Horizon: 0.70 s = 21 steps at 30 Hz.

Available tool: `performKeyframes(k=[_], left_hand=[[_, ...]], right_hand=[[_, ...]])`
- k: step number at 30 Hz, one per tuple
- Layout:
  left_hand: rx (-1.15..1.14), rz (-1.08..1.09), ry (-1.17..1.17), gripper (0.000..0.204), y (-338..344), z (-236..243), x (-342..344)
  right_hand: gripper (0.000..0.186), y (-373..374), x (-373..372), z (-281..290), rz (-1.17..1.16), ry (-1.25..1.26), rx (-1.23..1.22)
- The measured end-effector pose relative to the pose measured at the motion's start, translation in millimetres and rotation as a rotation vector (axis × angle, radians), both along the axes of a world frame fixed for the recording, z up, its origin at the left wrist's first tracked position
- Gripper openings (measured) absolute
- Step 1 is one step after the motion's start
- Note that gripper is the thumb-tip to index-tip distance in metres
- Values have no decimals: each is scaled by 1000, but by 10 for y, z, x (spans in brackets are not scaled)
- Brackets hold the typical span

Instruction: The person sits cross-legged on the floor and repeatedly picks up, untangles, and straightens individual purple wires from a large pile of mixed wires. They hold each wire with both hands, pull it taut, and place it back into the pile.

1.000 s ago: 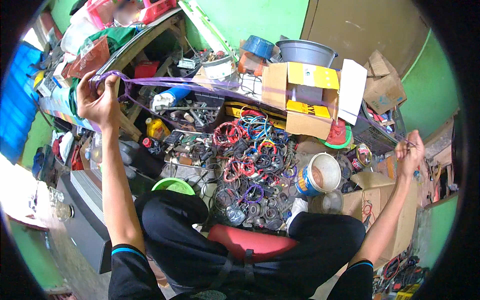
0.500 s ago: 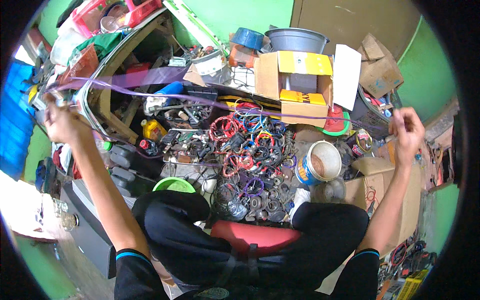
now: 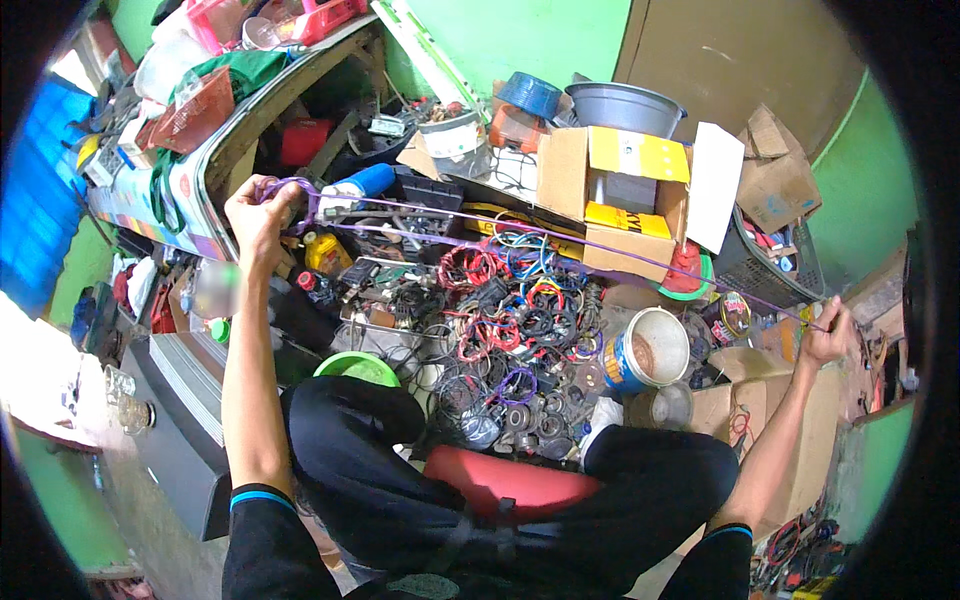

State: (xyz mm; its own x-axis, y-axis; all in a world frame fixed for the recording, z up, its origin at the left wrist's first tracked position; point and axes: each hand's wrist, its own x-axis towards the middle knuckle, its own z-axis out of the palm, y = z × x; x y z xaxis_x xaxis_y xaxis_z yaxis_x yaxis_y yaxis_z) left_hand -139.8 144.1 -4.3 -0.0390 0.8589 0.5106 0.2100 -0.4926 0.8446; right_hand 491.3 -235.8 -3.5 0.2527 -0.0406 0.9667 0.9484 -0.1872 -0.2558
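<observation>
From where I stand, the chief change over the last half second is at the left hand (image 3: 255, 225): it was a blur well out to the left, and it is now drawn inward and sharply seen, raised above the yellow bottle (image 3: 327, 255). Its thumb and forefinger are pinched on loops of purple cord (image 3: 560, 235), which bunch around the fingertips. The right hand (image 3: 826, 332) has dropped a little and is closed in a loose fist; its fingers are curled round the far part of the same cord, though the exact end is too small to make out. The cord itself lies in the air between the two hands, above the cable pile (image 3: 520, 310) and in front of the open carton (image 3: 630, 237). Its upper strand runs nearly straight, where it bowed before; a second, lower strand leaves the left hand and passes behind the first. In my judgement, the shift puts the cord under steadier control, with less slack to snag on the clutter below. Noted nearby: a blue and white bucket (image 3: 640, 352) tilted beside the cables, and a green basin (image 3: 358, 368) just beyond the left knee (image 3: 350, 420).
</observation>
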Motion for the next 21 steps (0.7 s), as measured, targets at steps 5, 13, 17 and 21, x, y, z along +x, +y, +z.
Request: performKeyframes(k=[5, 13, 17, 21], left_hand=[[-23, 1, -114, 25, 15, 31, -53], [52, 164, -163, 22, -5, 256, -150], [25, 158, -110, 24, 42, 202, -332], [4, 144, -26, 25, -32, 203, -272]], right_hand=[[21, 18, 30, -159, 669, 1088, -108], [50, -421, 550, -636, -683, 309, -469], [61, -741, 528, -830, -870, 518, -563], [56, -1076, 574, -1067, -767, 645, -585]])
